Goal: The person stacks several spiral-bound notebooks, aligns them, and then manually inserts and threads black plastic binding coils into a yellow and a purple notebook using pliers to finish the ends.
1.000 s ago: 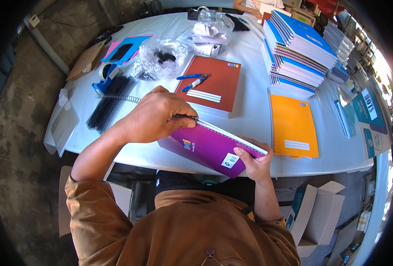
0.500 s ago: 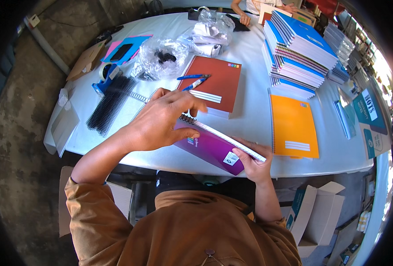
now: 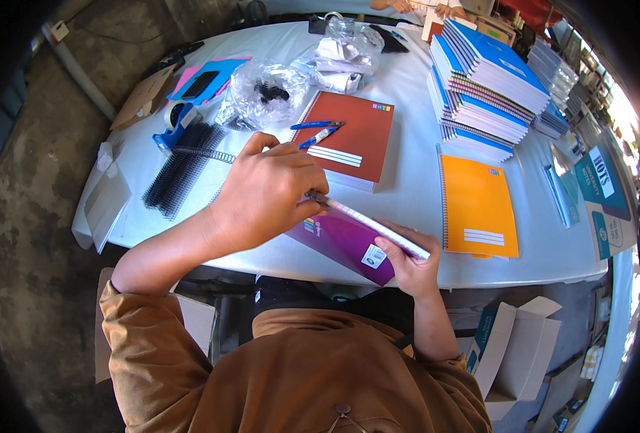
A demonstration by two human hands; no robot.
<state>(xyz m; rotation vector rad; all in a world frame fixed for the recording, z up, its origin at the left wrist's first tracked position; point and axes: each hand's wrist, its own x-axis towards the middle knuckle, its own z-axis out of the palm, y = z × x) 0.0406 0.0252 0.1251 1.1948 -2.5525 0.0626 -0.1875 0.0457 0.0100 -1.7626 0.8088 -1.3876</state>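
A purple-covered notebook is tilted up on edge at the table's front, its white page edges facing up. My right hand grips its right end, thumb on the purple cover and fingers behind. At the other end, my left hand is closed, thumb and fingers pinching the dark spiral coil at the notebook's bound edge. A loose stretch of spiral coil sticks out leftward from behind this hand. Beyond the notebook lies a brown-red notebook with blue pens on it.
Several black coils lie left beside a blue tape dispenser. Clear plastic bags sit behind. On the right are an orange notebook and a tall notebook stack. Another person's hands show at the far edge.
My left thumb and fingers, apart before, have closed on the coil at the notebook's edge. The notebook and my right hand have barely shifted. The other person's hands moved.
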